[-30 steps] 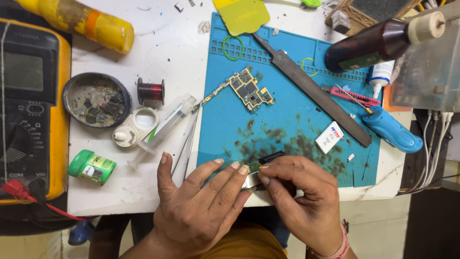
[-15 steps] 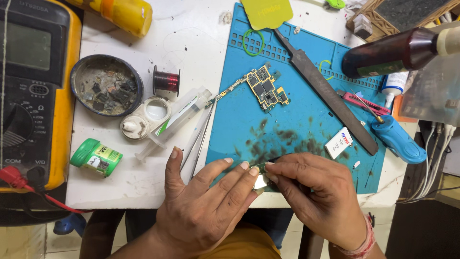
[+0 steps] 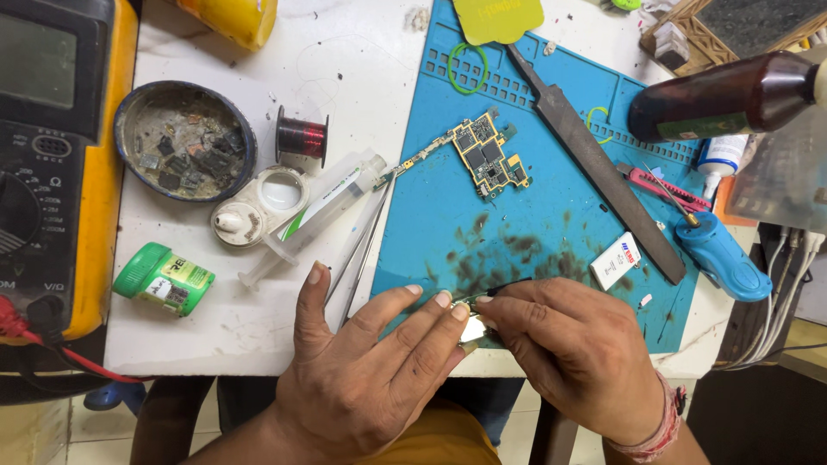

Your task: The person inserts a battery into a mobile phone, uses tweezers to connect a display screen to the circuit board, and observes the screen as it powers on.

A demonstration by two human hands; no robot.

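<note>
Both hands are meeting at the near edge of the blue mat [image 3: 551, 232]; the left hand [image 3: 370, 370] and the right hand [image 3: 573, 353] are pinching a small metal part [image 3: 473, 328] between their fingertips, and most of that part is hiding behind the fingers, so its shape is hard to make out; a thin black wire [image 3: 508, 284] is curving up from the pinch and lying on the mat. Tweezers [image 3: 366, 245] are lying just beside the left thumb, their near end slipping under the hand. A circuit board [image 3: 489, 157] is lying flat in the middle of the mat, well apart from the hands; a long dark file [image 3: 594, 164] is lying slantwise to its right. A syringe [image 3: 319, 215] is resting on the white table [image 3: 362, 77], near a small white pot [image 3: 258, 205], a spool of red wire [image 3: 301, 136] and a round tin of scraps [image 3: 185, 142]. A green jar [image 3: 164, 277] is lying on its side to the left. The yellow meter [image 3: 56, 164] is being cut off by the left edge; the brown bottle [image 3: 724, 96] is running out of view at the right; the blue-handled tool [image 3: 719, 254] is showing only in part.
</note>
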